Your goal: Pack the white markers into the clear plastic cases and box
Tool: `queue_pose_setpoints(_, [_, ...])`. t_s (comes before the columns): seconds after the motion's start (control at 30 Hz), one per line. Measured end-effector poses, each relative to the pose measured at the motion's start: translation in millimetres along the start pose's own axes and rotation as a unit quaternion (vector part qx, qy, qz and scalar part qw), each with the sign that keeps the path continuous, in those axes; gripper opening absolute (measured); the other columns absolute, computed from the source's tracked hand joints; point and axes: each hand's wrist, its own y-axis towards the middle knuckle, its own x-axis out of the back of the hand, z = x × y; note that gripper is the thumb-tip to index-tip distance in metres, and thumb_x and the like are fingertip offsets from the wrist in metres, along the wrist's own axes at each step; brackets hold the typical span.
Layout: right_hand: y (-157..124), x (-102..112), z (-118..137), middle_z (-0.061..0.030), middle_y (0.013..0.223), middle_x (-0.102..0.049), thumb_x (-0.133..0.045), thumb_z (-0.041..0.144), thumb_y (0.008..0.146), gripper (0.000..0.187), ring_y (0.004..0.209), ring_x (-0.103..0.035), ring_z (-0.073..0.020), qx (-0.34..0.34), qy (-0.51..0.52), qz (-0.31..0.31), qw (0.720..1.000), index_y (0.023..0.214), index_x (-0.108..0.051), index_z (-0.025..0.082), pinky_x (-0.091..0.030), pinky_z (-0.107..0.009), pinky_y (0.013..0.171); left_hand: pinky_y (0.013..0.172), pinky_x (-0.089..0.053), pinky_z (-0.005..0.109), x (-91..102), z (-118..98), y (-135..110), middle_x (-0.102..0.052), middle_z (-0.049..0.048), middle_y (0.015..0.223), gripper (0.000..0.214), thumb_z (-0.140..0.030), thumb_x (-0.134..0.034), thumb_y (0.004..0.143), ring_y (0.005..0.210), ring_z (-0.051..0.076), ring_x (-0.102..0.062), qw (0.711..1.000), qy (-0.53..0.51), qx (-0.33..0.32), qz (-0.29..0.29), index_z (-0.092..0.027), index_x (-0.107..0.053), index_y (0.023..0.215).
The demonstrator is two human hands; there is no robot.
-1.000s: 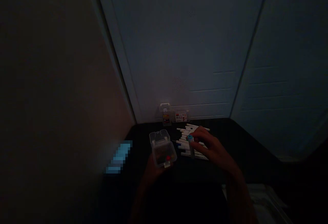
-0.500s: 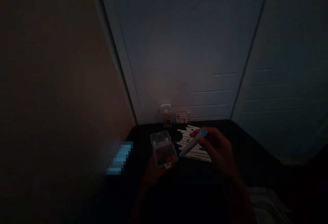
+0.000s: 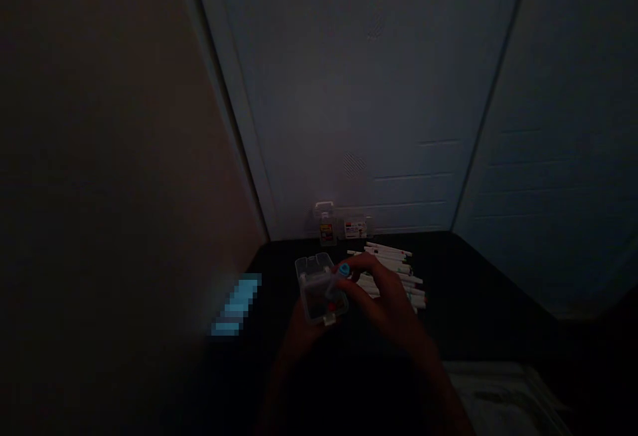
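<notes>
The scene is very dark. My left hand (image 3: 299, 333) holds a small clear plastic box (image 3: 319, 290) from below, its lid hinged up; something red shows inside. My right hand (image 3: 383, 303) grips a white marker with a blue cap (image 3: 343, 270), its blue end right at the open top of the box. Behind my right hand a pile of white markers (image 3: 399, 266) lies on the dark tabletop (image 3: 463, 283).
Two small clear containers with labels (image 3: 341, 226) stand at the back against the wall. A glowing blue patch (image 3: 236, 303) sits at the left edge of the table. Something pale (image 3: 498, 396) lies at the lower right. Walls close in on three sides.
My right hand lifted a blue-capped marker off the pile, then swung left and brought it to the opening of the clear box. My left hand kept the box nearly still.
</notes>
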Motion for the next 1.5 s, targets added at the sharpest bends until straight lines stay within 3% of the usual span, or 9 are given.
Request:
queue_pose_setpoints(0.47, [0.0, -5.8, -18.8, -0.0011, 0.094, -0.07, -0.075, 0.024, 0.092, 0.012, 0.087, -0.065, -0.0178, -0.039, -0.066, 0.069, 0.995, 0.099, -0.066, 0.022, -0.051, -0.03, 0.082, 0.103, -0.057, 0.049, 4.0, 12.1, 2.0, -0.079, 0.0129, 0.118, 0.068, -0.031, -0.097, 0.058, 0.11, 0.034, -0.075, 1.0, 0.002, 0.013, -0.012, -0.019, -0.071, 0.119])
queue_pose_setpoints(0.93, [-1.1, -4.3, -25.3, -0.0056, 0.112, -0.073, -0.067, 0.027, 0.1, 0.03, 0.099, -0.068, -0.0205, -0.001, -0.097, 0.143, 0.985, 0.13, -0.072, 0.028, -0.052, -0.034, 0.089, 0.109, -0.053, 0.054, 4.5, 10.9, 3.7, -0.079, 0.0109, 0.121, 0.066, -0.03, -0.096, 0.06, 0.114, 0.033, -0.074, 1.0, 0.007, -0.016, 0.008, -0.021, -0.071, 0.121])
queue_pose_setpoints(1.17, [-1.8, -6.0, -27.1, -0.0067, 0.103, -0.074, -0.073, 0.026, 0.096, 0.024, 0.098, -0.066, -0.0222, 0.036, -0.138, 0.132, 0.981, 0.119, -0.079, 0.023, -0.052, -0.036, 0.085, 0.105, -0.057, 0.052, 7.0, 19.5, 5.2, -0.079, 0.0108, 0.119, 0.067, -0.031, -0.096, 0.057, 0.112, 0.034, -0.074, 1.0, 0.021, -0.001, -0.016, -0.02, -0.071, 0.118])
queue_pose_setpoints(1.33, [-2.0, -6.1, -24.0, -0.0059, 0.102, -0.074, -0.078, 0.025, 0.092, 0.025, 0.097, -0.065, -0.0217, 0.026, -0.133, 0.135, 0.982, 0.117, -0.08, 0.024, -0.051, -0.034, 0.084, 0.104, -0.057, 0.049, 6.5, 17.6, 5.6, -0.078, 0.0111, 0.121, 0.067, -0.029, -0.096, 0.06, 0.111, 0.032, -0.074, 1.0, 0.024, -0.013, 0.0, -0.019, -0.071, 0.121])
queue_pose_setpoints(1.43, [-1.5, -4.8, -21.3, -0.004, 0.098, -0.073, -0.075, 0.027, 0.095, 0.012, 0.096, -0.065, -0.0202, 0.025, -0.118, 0.146, 0.982, 0.103, -0.083, 0.026, -0.05, -0.033, 0.084, 0.105, -0.056, 0.047, 5.4, 14.1, 5.2, -0.077, 0.0103, 0.125, 0.064, -0.028, -0.093, 0.066, 0.114, 0.031, -0.073, 0.999, 0.023, -0.033, 0.014, -0.021, -0.07, 0.124])
queue_pose_setpoints(1.5, [-0.9, -4.2, -20.6, -0.0031, 0.095, -0.073, -0.071, 0.029, 0.098, 0.014, 0.094, -0.066, -0.0191, 0.023, -0.107, 0.156, 0.982, 0.093, -0.084, 0.026, -0.05, -0.032, 0.084, 0.105, -0.056, 0.047, 4.9, 11.9, 4.7, -0.078, 0.0098, 0.124, 0.06, -0.028, -0.092, 0.067, 0.114, 0.031, -0.073, 0.999, 0.027, -0.037, 0.023, -0.021, -0.071, 0.123])
